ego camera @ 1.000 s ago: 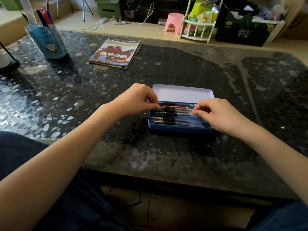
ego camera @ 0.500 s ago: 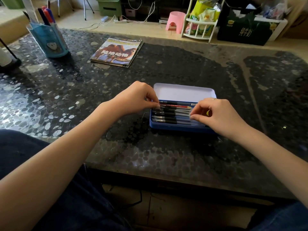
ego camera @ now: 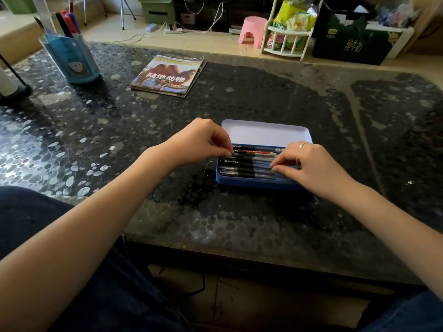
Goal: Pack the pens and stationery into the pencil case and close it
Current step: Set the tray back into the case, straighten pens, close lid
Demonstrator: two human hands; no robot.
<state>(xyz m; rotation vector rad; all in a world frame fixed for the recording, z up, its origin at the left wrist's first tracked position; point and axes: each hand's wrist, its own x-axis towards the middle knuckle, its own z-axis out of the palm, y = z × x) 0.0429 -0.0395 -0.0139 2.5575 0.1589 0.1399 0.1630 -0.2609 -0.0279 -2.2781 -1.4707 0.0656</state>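
Mostly dark desk [ego camera: 239,104], glossy, with a pale pebble pattern and window glare on the near-left part. Near the front edge, a blue case [ego camera: 254,182], lid [ego camera: 266,134] tipped open and lying back, white inside. Inside the tray, pens [ego camera: 249,164] side by side, black grips to the left, one red barrel near the hinge side. Left hand [ego camera: 199,142] at the case's left end, fingers [ego camera: 221,142] curled and pinched on the tips of the pens there. Right hand [ego camera: 314,168] over the right half, ring on one finger, fingertips curled down on the pen barrels; pinching or only pressing, cannot tell. Far beyond the left fingers, a magazine [ego camera: 169,75] flat on the desk, and further left a blue holder [ego camera: 72,59] with markers upright. Past the desk's far edge, light floor with a pink stool [ego camera: 253,31], a white rack [ego camera: 287,39] of snack bags, a dark green bag [ego camera: 352,45], a power strip and cables. Below the near edge, dark trousers on both sides.
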